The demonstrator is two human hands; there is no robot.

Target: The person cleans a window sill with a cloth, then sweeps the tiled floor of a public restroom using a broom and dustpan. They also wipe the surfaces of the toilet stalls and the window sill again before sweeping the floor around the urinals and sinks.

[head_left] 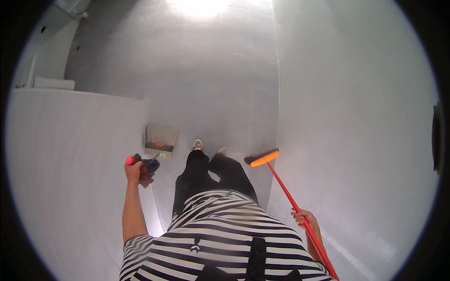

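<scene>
My left hand [134, 171] is closed round the pink-ended handle of a long-handled dustpan. A dark, crumpled cloth-like thing [149, 169] hangs beside that hand; whether my fingers grip it too, I cannot tell. Beyond the hand, the pale grey dustpan [152, 151] is at floor level near the left wall, with something small and orange in it. My right hand [303, 218] is wrapped round the red stick of a broom [287, 193]. The orange broom head [265, 158] with dark bristles points away from me, to the right of my feet.
Pale walls run along both sides, the left wall [84, 154] and the right wall [347, 117]. Between them stretches a grey tiled floor [211, 89], bright with reflected light at the far end. My shoe [198, 144] stands between dustpan and broom. Far left, a white ledge-like object [54, 83] shows.
</scene>
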